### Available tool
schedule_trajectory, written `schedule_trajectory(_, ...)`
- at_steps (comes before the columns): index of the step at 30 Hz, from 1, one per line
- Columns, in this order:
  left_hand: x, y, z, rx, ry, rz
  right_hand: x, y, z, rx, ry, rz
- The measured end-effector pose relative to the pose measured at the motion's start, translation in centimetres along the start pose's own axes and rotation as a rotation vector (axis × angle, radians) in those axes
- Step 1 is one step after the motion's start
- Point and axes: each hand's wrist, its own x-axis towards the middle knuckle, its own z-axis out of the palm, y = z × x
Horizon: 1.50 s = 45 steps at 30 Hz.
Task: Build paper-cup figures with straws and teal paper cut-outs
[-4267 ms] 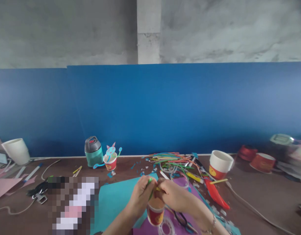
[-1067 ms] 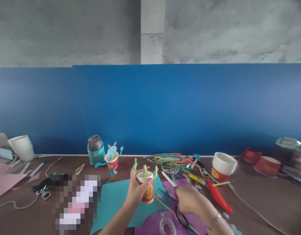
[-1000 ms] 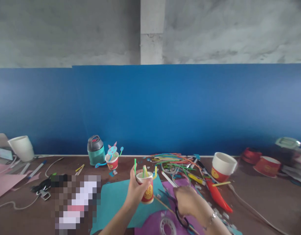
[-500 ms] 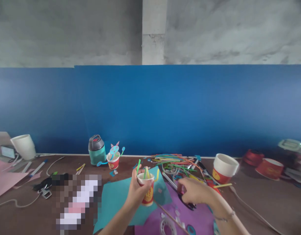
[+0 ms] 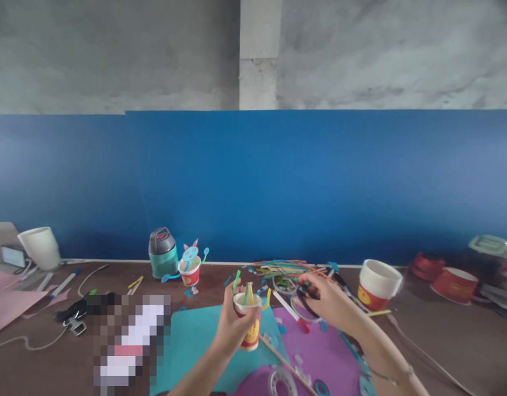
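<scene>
Left hand: fingers clamped round paper cup, upright to keep straws in.
Right hand: fingers closed through scissors, beside straw pile, table's far edge.

Small red paper cup held upright above the desk, green and yellow straws poking from its rim; black-handled scissors held beside it

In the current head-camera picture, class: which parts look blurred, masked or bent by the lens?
Head view: the right hand over the straw pile is motion-smeared; the left hand and its paper cup are sharper; a pixelated block masks part of the table; the table's far edge bows and the right-edge clutter is soft; lighting is flat, without glare.
</scene>
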Motion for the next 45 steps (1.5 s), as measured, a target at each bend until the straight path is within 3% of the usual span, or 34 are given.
schedule_trajectory(3,-0.3,0.0,0.1,0.031,-0.070,0.009,-0.3,-1.8,1.6,0.102,-0.146,-0.114)
schedule_trajectory(8,-0.7,-0.1,-0.2,0.177,-0.179,0.088,-1.1,-3.8,3.1,0.045,-0.141,-0.175)
schedule_trajectory(13,-1.1,-0.1,0.0,0.261,-0.274,0.163,-0.9,-3.7,3.5,0.074,-0.142,-0.200)
schedule_trajectory(19,-1.0,-0.5,0.1,0.279,-0.298,0.176,-1.0,-3.9,3.5,0.163,-0.193,-0.190)
schedule_trajectory(27,-1.0,-0.8,0.1,0.139,-0.320,0.099,-0.9,-3.2,4.1,0.215,-0.206,-0.147)
schedule_trajectory(30,-0.6,-1.0,0.0,0.077,-0.271,0.033,-0.2,-2.5,3.7,0.204,-0.098,-0.149)
schedule_trajectory(33,0.0,-0.9,-0.4,0.011,-0.088,0.038,0.4,-1.6,2.8,0.080,0.079,-0.097)
schedule_trajectory(35,0.5,-0.8,-0.8,-0.024,0.044,0.056,0.5,-0.9,2.5,-0.102,0.102,0.001)
schedule_trajectory(37,0.8,-0.8,-1.2,-0.053,0.123,0.066,0.2,-0.5,2.7,-0.269,0.030,0.073)
schedule_trajectory(40,1.2,-1.1,-1.6,-0.072,0.141,0.086,-0.5,-0.4,4.2,-0.430,-0.115,0.048)
schedule_trajectory(45,1.5,-2.0,-1.6,-0.066,0.085,0.164,-1.2,-0.4,6.4,-0.439,-0.302,0.101)
